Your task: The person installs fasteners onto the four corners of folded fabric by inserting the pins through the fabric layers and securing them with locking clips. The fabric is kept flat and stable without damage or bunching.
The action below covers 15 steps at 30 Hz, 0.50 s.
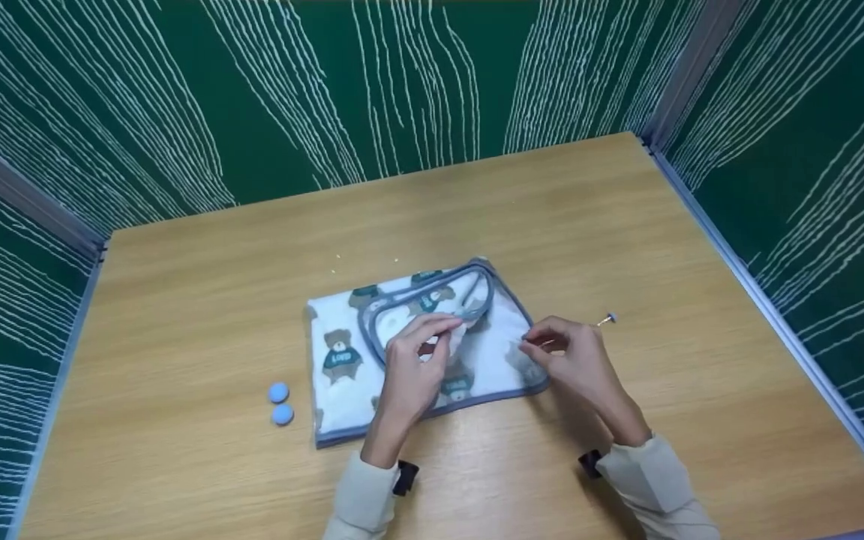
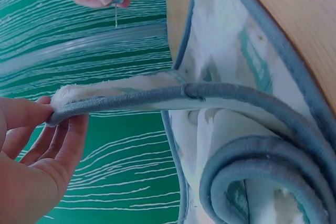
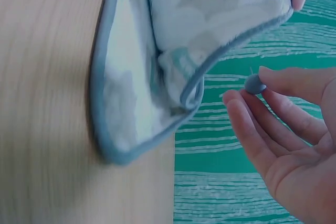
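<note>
A white blanket (image 1: 496, 367) with bear prints and a grey-blue edging lies folded on the table, its upper layer partly lifted and curled. My left hand (image 1: 413, 375) pinches a raised corner of it between thumb and fingers; in the left wrist view the edging (image 2: 142, 98) runs from the fingertips back to a rolled fold. My right hand (image 1: 578, 360) is over the blanket's right side, apart from the raised corner. Between its thumb and fingers it pinches a pin (image 3: 254, 84) with a round blue head. In the left wrist view, the thin shaft points down.
Another blue-headed pin (image 1: 610, 318) lies on the wooden table (image 1: 199, 315) just right of my right hand. Two round blue pieces (image 1: 280, 403) sit left of the blanket. Small white bits (image 1: 337, 257) are scattered behind it. Green panels (image 1: 432, 82) with white lines enclose the table.
</note>
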Available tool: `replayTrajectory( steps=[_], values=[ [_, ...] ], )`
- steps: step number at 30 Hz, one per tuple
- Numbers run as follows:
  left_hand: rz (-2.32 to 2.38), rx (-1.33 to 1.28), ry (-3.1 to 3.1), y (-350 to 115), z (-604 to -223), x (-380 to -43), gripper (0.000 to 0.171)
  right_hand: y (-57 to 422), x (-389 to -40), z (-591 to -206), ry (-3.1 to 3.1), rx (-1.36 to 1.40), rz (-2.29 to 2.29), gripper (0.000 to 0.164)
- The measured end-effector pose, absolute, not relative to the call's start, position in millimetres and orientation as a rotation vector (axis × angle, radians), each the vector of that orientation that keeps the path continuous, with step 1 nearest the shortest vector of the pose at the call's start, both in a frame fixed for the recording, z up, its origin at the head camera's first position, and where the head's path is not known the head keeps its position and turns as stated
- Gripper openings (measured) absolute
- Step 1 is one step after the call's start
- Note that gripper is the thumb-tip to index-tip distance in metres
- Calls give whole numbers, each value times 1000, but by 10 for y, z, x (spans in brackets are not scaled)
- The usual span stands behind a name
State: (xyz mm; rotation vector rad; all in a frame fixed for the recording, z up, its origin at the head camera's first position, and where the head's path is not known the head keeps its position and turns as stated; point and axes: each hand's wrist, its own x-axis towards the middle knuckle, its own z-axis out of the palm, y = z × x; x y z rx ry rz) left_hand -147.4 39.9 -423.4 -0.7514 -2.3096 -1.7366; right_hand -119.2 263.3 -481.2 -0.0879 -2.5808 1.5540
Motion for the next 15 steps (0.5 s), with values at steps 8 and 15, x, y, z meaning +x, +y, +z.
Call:
replayTrajectory(
  steps=[8,15],
  values=[
    [-1757,-718,-2318,350,-4232,-1469,19,2351,-1272,-4806,-2569,20,1588,10],
    [-1713,-757,-2277,310,-4532,-1581,19,2162,-1360,-4813,-2488,163,1596,11]
  ],
)
